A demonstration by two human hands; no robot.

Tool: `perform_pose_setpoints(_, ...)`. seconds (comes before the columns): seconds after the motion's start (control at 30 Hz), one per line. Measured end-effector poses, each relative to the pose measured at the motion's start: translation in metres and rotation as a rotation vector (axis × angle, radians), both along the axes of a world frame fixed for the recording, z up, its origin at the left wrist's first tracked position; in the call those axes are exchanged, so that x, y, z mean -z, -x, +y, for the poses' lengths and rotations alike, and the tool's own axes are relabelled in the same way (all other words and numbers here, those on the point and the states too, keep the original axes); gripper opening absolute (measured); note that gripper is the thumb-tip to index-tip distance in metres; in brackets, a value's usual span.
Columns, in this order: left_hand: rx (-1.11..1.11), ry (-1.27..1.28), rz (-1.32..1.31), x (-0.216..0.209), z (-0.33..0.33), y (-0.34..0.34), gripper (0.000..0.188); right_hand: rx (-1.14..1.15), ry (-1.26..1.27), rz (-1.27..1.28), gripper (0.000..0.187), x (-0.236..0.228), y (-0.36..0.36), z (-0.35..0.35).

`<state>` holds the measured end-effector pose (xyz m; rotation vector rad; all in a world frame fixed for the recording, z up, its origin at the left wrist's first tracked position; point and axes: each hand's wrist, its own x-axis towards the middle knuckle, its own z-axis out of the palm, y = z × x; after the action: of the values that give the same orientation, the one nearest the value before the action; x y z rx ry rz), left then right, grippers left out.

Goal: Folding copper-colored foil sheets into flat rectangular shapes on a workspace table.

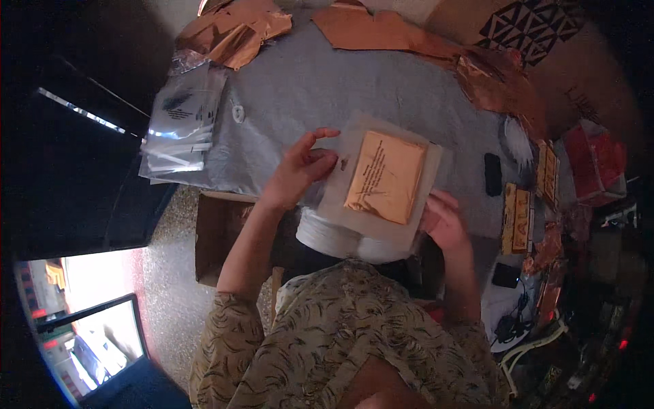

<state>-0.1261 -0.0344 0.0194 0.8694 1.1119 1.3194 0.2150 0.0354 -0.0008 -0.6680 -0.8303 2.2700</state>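
Note:
A frosted see-through plastic bag (344, 194) is tilted in front of me above my lap. Inside it lies a flat, folded copper-coloured foil packet (387, 178), seen through the plastic with dark print over it. My right hand (444, 219) pinches the bag near its lower right edge, with some fingertips partly hidden. At the bag's left edge is my left hand (306, 167), its index finger stretched out and apart from the thumb. The thumb comes close to the bag's small hang hole; whether it touches the plastic I cannot tell.
A stack of clear plastic bags (180, 126) lies at the table's left, beside a small white ring-shaped item (238, 114). Crumpled copper foil (235, 31) lines the far edge. To the right are a dark phone-like object (492, 174) and gold letter signs (518, 218). An open cardboard box (221, 235) stands below.

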Motion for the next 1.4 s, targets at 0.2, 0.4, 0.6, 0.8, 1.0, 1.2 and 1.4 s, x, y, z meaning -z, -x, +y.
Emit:
perform_pose_setpoints(0.2, 0.137, -0.007, 0.191, -0.019, -0.006, 0.000, 0.048, -0.058, -0.041, 0.026, 0.044, 0.008, -0.010, 0.004)
perform_pose_setpoints(0.4, 0.204, -0.036, 0.239, -0.027, -0.012, 0.000, 0.070, -0.097, -0.035, 0.109, 0.044, 0.013, -0.022, 0.007)
perform_pose_setpoints(0.6, 0.231, -0.081, 0.295, -0.030, -0.016, -0.002, 0.077, -0.083, -0.085, -0.068, 0.045, 0.006, -0.024, 0.007)
perform_pose_setpoints(0.8, 0.235, -0.060, 0.298, -0.033, -0.020, -0.002, 0.096, -0.034, -0.018, -0.105, 0.045, -0.001, -0.016, 0.002)
perform_pose_setpoints(1.0, 0.255, -0.089, 0.223, -0.029, -0.019, -0.002, 0.092, -0.091, -0.023, 0.032, 0.037, 0.022, -0.029, 0.012)
perform_pose_setpoints(1.2, 0.242, -0.155, 0.219, -0.015, -0.016, -0.001, 0.086, -0.055, -0.081, -0.089, 0.027, 0.014, -0.019, 0.009)
perform_pose_setpoints(1.4, 0.284, -0.016, 0.291, -0.029, -0.017, 0.000, 0.086, -0.036, -0.039, -0.126, 0.033, 0.006, -0.023, 0.010)
